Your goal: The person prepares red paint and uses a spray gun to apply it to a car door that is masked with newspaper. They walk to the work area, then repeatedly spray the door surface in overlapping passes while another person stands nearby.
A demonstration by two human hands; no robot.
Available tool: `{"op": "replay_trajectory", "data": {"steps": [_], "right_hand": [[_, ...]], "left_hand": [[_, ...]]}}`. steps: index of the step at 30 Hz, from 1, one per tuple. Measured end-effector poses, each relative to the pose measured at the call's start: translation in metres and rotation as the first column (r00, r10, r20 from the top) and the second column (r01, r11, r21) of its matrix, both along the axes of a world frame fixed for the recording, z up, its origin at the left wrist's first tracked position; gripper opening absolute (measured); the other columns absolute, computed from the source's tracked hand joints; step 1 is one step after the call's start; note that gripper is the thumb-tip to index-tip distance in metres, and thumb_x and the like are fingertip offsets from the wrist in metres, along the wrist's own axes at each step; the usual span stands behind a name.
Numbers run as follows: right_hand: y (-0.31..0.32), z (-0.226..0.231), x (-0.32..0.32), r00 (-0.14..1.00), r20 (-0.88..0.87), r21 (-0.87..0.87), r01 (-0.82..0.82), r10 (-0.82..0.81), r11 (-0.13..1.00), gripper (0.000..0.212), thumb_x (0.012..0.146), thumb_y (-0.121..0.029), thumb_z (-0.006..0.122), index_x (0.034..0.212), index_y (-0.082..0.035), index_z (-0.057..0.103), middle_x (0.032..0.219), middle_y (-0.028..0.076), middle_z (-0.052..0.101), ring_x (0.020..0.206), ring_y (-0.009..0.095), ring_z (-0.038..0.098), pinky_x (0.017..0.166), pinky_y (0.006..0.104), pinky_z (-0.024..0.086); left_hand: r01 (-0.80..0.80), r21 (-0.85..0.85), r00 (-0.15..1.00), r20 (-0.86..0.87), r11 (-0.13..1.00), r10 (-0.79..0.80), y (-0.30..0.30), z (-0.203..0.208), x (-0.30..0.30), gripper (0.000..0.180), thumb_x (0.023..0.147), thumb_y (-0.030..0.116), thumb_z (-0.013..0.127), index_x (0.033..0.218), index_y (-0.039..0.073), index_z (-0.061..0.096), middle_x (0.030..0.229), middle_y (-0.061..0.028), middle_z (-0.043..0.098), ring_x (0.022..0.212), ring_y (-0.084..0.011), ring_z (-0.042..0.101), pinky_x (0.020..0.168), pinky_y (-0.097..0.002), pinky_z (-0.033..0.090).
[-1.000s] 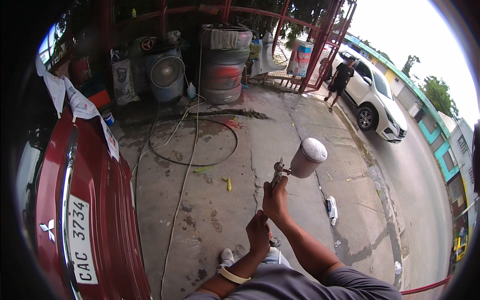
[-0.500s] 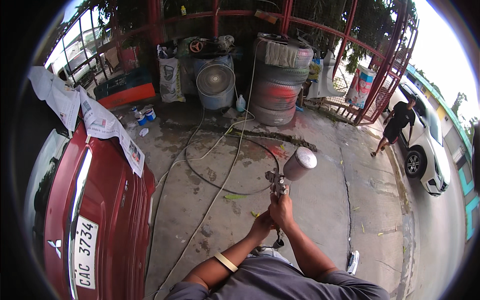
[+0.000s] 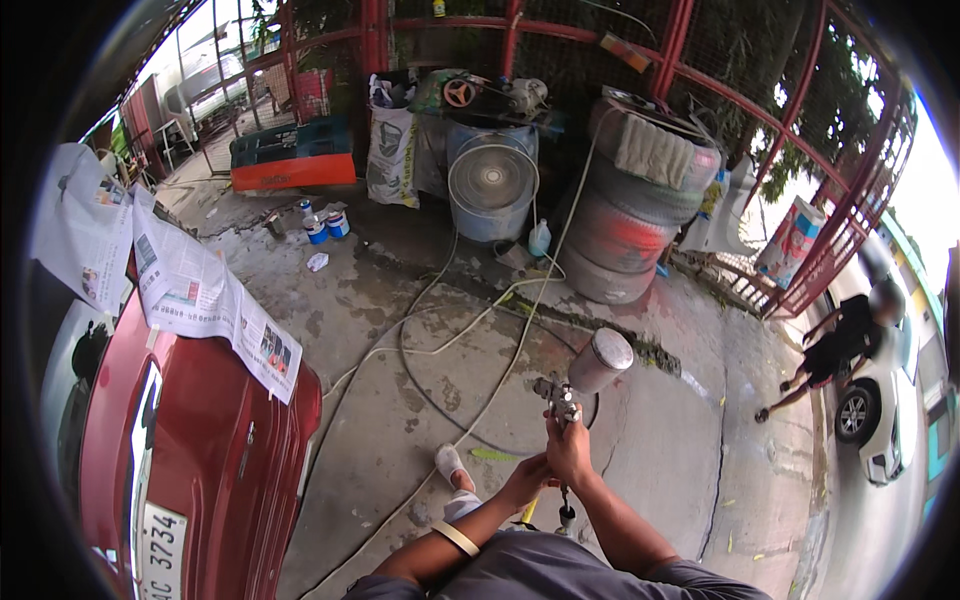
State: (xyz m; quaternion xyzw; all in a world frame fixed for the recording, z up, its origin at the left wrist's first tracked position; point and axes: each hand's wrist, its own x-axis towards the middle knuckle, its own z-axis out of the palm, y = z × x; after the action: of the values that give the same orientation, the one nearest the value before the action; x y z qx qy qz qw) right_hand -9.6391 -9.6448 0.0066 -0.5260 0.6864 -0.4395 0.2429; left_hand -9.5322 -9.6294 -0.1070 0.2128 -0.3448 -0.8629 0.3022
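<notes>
Gun [image 3: 561, 401] gripped by your right hand's [image 3: 569, 450] curled fingers, left hand [image 3: 530, 480] just below, its finger closure hidden: hold the cup [image 3: 600, 362] steady.

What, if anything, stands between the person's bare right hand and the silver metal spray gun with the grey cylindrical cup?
Nothing visible: the right hand directly grips the spray gun. The bare left hand sits just below and left, not between.

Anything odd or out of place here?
Red patch on the stacked tires: looks like stray paint on dark rubber. White crumpled scrap lies loose on the concrete. Nothing odd visible on the spray gun in the right hand.
</notes>
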Motion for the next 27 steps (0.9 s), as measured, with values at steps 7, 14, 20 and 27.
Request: {"op": "replay_trajectory", "data": {"steps": [7, 14, 20, 27], "right_hand": [[-0.187, 0.008, 0.032, 0.995, -0.093, 0.098, -0.019, 0.028, 0.995, 0.02, 0.099, -0.013, 0.057, 0.114, -0.002, 0.05, 0.096, 0.02, 0.068, 0.087, 0.039, 0.069, 0.073, 0.0439, 0.051], [-0.342, -0.002, 0.08, 0.947, -0.159, 0.073, -0.272, 0.28, 0.96, 0.02, 0.098, -0.015, 0.058, 0.112, -0.004, 0.048, 0.092, 0.026, 0.065, 0.089, 0.051, 0.062, 0.073, 0.0567, 0.049], [-0.483, -0.03, 0.133, 0.85, -0.18, 0.172, -0.469, 0.495, 0.866, 0.023, 0.097, -0.014, 0.059, 0.113, -0.005, 0.045, 0.092, 0.027, 0.064, 0.09, 0.051, 0.061, 0.073, 0.057, 0.047], [-0.682, -0.067, 0.185, 0.681, -0.116, 0.217, -0.693, 0.723, 0.688, 0.029, 0.1, -0.025, 0.055, 0.121, -0.009, 0.042, 0.106, 0.033, 0.062, 0.091, 0.053, 0.062, 0.076, 0.0623, 0.047]], "left_hand": [[0.341, -0.421, 0.876, 0.468, 0.841, -0.121, -0.222, 0.027, 0.056, 0.035, 0.104, 0.037, 0.055, 0.115, 0.007, 0.068, 0.099, -0.0051, 0.074, 0.089, -0.0129, 0.071, 0.082, -0.0307, 0.055], [-0.134, -0.794, 0.469, 0.476, 0.593, 0.744, -0.473, 0.065, 0.151, 0.02, 0.092, 0.022, 0.069, 0.103, 0.006, 0.072, 0.092, -0.0168, 0.073, 0.088, -0.0376, 0.07, 0.074, -0.0448, 0.055], [0.343, -0.671, 0.256, 0.74, 0.658, 0.622, -0.619, 0.085, 0.209, 0.012, 0.088, 0.022, 0.068, 0.092, 0.014, 0.076, 0.09, -0.0123, 0.073, 0.087, -0.036, 0.07, 0.076, -0.0473, 0.055], [0.155, -0.597, 0.074, 0.802, 0.787, 0.593, -0.766, 0.074, 0.29, 0.014, 0.086, 0.024, 0.074, 0.094, 0.013, 0.078, 0.088, -0.0116, 0.074, 0.085, -0.0338, 0.071, 0.072, -0.0436, 0.055]]}}
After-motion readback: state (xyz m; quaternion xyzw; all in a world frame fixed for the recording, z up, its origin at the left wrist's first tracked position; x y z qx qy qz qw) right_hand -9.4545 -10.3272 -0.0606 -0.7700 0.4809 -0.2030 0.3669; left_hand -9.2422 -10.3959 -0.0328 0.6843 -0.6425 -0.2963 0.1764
